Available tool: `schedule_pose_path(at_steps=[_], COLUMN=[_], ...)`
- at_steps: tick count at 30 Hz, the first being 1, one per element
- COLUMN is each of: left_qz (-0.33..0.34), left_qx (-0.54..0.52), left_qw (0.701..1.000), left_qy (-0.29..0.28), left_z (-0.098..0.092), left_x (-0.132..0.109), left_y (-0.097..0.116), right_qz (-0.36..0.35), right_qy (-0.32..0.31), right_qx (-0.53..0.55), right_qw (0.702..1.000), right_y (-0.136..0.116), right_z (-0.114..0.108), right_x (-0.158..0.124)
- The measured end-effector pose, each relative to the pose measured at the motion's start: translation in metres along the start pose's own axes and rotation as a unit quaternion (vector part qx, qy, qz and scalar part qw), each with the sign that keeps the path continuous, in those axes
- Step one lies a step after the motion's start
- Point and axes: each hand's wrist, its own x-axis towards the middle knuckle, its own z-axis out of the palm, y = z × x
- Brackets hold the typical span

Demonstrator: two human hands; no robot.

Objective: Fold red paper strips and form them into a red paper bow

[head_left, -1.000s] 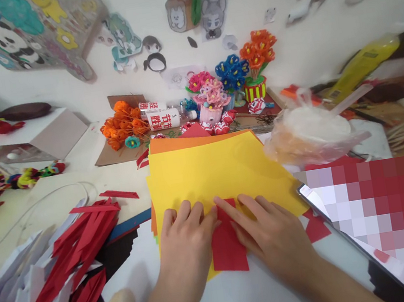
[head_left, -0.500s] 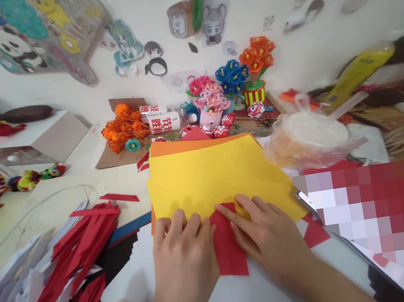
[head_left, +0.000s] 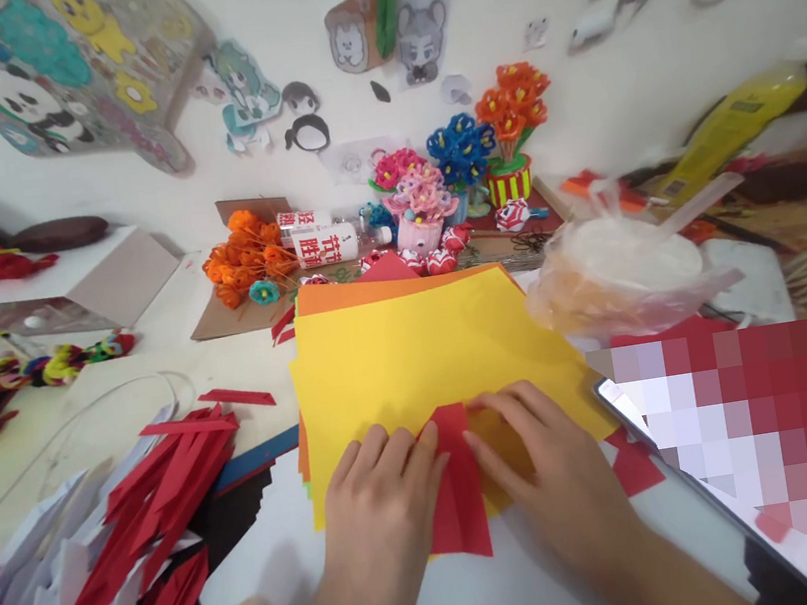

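A narrow strip of red paper with lengthwise creases lies on a stack of coloured paper, its near end over white paper. My left hand holds it along the left edge, thumb and forefinger on the paper and the other fingers bent on the yellow sheet. At the strip's upper right edge is my right hand, thumb and forefinger apart, their tips by the edge. Whether those tips press on the paper I cannot tell.
Folded red strips and white strips are heaped at the left. A phone lies at the right, below a plastic-wrapped tub. Orange craft flowers, bottles and flower pots line the back.
My left thumb and forefinger have moved right onto the red paper. My right fingers have drawn off its face to the right edge, and the thumb and forefinger are spread wider.
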Motion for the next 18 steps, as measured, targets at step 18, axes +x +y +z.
schedule_pose_path(at_steps=[18], left_qz=[0.010], left_qx=[0.032], left_qw=[0.998], left_qy=[-0.057], left_z=[-0.0045], left_x=[0.0023], left_y=[0.0021], right_qz=[-0.209], right_qy=[0.062], right_qx=[-0.036], right_qw=[0.975], right_y=[0.0019], right_z=[0.0040], right_x=[0.0002])
